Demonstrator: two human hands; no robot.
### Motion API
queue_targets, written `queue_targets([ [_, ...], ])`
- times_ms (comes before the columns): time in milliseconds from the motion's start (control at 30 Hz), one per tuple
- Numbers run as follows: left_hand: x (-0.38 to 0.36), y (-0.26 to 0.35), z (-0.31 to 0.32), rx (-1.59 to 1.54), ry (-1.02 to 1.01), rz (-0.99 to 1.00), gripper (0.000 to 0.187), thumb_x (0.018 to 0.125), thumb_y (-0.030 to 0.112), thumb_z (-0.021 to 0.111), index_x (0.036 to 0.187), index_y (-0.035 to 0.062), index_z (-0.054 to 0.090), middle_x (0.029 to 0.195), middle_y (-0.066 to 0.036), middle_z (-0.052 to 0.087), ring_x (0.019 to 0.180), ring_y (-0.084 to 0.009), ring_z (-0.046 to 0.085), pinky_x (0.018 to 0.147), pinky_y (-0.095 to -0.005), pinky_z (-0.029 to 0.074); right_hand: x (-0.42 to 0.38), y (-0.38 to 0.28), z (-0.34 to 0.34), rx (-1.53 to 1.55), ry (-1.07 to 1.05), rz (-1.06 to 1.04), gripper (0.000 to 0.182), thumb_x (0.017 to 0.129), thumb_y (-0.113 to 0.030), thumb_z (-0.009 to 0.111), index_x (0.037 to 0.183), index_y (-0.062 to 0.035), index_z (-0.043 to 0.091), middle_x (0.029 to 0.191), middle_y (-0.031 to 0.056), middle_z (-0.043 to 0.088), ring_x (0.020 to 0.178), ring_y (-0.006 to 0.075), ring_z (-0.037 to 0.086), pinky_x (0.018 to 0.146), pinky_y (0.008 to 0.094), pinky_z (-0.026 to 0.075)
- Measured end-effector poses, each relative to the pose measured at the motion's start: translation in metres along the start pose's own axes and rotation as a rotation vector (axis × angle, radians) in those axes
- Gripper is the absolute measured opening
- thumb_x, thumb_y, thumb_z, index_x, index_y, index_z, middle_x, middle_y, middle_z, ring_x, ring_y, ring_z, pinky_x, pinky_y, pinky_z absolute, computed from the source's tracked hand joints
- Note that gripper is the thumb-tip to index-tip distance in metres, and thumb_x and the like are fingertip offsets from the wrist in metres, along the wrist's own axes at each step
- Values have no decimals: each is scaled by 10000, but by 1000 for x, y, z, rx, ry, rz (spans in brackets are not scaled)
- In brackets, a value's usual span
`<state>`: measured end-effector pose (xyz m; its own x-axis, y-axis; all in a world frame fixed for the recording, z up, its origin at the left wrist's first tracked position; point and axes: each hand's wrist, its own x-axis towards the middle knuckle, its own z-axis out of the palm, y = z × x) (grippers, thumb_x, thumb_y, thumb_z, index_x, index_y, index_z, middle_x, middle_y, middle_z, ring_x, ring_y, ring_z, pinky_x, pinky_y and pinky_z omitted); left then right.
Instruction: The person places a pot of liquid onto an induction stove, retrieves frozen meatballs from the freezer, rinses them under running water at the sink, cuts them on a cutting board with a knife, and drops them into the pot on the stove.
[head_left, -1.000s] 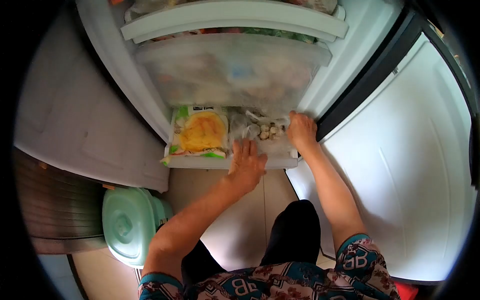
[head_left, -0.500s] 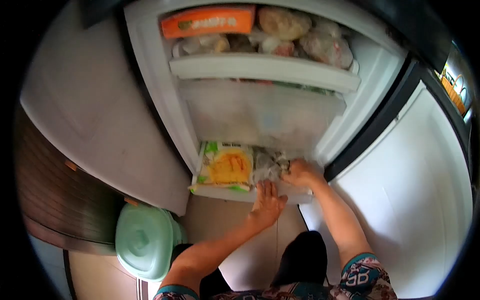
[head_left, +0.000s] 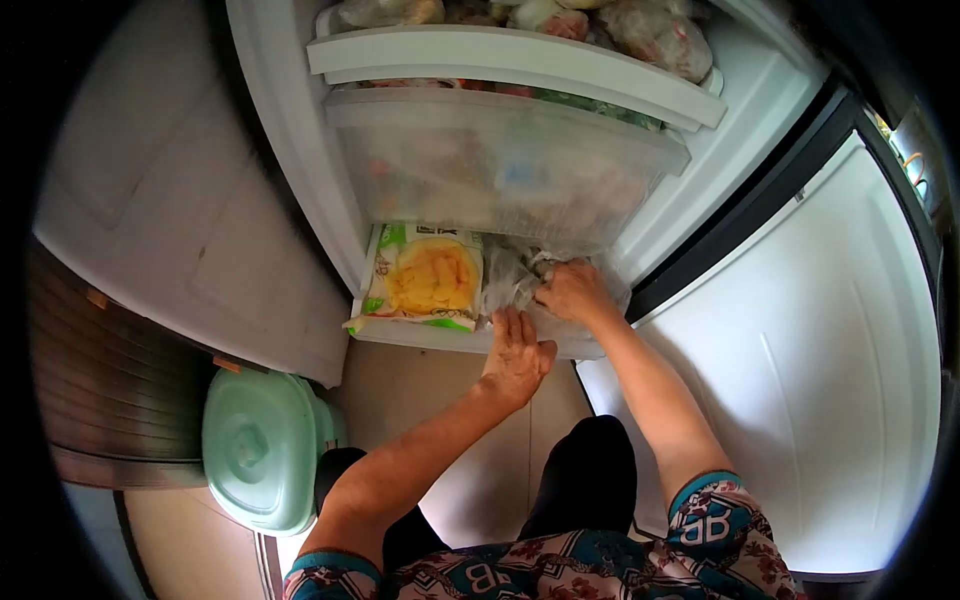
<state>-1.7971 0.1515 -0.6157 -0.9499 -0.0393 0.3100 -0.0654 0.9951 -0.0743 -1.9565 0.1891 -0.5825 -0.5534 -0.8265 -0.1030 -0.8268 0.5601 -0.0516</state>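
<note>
The clear plastic bag [head_left: 508,282] is lying just right of the yellow-printed packet [head_left: 432,276]; the right hand [head_left: 572,292] is now reaching over it, having left the drawer end farthest from the packet, so the work is seemingly shifting from the drawer to the bag; its fingers are curling downward, but whether they are pinching plastic I cannot tell; the left hand [head_left: 516,358] is staying at the drawer's front rim [head_left: 415,338], right of and nearer the person than the packet, fingers lying close together; the frosted upper drawer [head_left: 500,165] is standing beyond the packet.
</note>
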Motion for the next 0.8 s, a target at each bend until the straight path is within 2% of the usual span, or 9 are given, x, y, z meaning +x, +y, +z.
queue_targets([
  [100, 1, -4, 3, -32, 10, 10, 81, 665, 112, 555, 710, 45, 567, 969, -306, 475, 997, -433, 430, 898, -548, 264, 4, 5, 6, 100, 79, 72, 374, 672, -329, 585, 819, 11, 641, 875, 241, 601, 866, 365, 576, 748, 419, 465],
  [200, -1, -3, 7, -26, 186, 21, 70, 646, 107, 571, 665, 44, 545, 928, -278, 479, 980, -415, 425, 888, -539, 274, -1, 4, 8, 54, 117, 57, 326, 681, -302, 574, 778, 1, 644, 878, 235, 604, 845, 359, 581, 730, 431, 461],
  [267, 0, -2, 2, -46, 21, 26, 88, 644, 106, 571, 692, 44, 532, 909, -260, 473, 950, -400, 422, 895, -537, 272, -1, 2, 8, -73, 299, -56, 303, 700, -264, 553, 840, -8, 633, 911, 235, 597, 866, 358, 573, 755, 423, 449],
  [300, -2, 2, 17, -23, 44, 22, 88, 644, 106, 571, 692, 44, 532, 909, -260, 473, 950, -400, 422, 895, -537, 272, 4, 1, 5, -81, 329, -67, 303, 700, -264, 553, 840, -8, 633, 911, 235, 597, 866, 358, 573, 755, 423, 449],
  [367, -2, 3, 44, 16, 34, 48, 101, 658, 108, 561, 728, 42, 531, 909, -255, 469, 934, -397, 422, 905, -537, 266, 18, -1, -1, -97, -143, -68, 301, 724, -203, 520, 945, -14, 599, 968, 237, 578, 927, 353, 553, 791, 415, 433],
  [467, -2, 0, -4, -12, -19, 20, 142, 669, 113, 553, 791, 41, 537, 921, -248, 467, 929, -395, 423, 916, -551, 251, 30, 3, 25, -65, 3, -24, 290, 717, -138, 509, 969, -17, 587, 950, 224, 588, 929, 343, 557, 793, 412, 432],
  [667, -2, 0, 1, -32, -11, 24, 164, 672, 118, 557, 807, 29, 577, 957, -289, 486, 992, -432, 418, 907, -577, 245, 24, -7, 8, -11, 61, 6, 235, 665, -100, 544, 875, -9, 600, 847, 211, 611, 867, 354, 568, 747, 439, 439],
  [767, -3, 0, 2, -49, 3, 21, 176, 669, 116, 552, 822, 32, 580, 934, -280, 494, 990, -437, 414, 895, -572, 264, 16, -4, 10, 30, 109, -63, 243, 646, -87, 555, 874, -13, 600, 816, 210, 609, 857, 353, 565, 741, 438, 436],
  [800, -3, -1, 3, -33, 47, 30, 186, 665, 115, 550, 831, 37, 580, 908, -265, 499, 974, -432, 417, 882, -566, 279, 12, -2, 13, -3, 212, -136, 247, 644, -90, 561, 874, -11, 599, 818, 206, 609, 857, 349, 566, 739, 433, 440],
])
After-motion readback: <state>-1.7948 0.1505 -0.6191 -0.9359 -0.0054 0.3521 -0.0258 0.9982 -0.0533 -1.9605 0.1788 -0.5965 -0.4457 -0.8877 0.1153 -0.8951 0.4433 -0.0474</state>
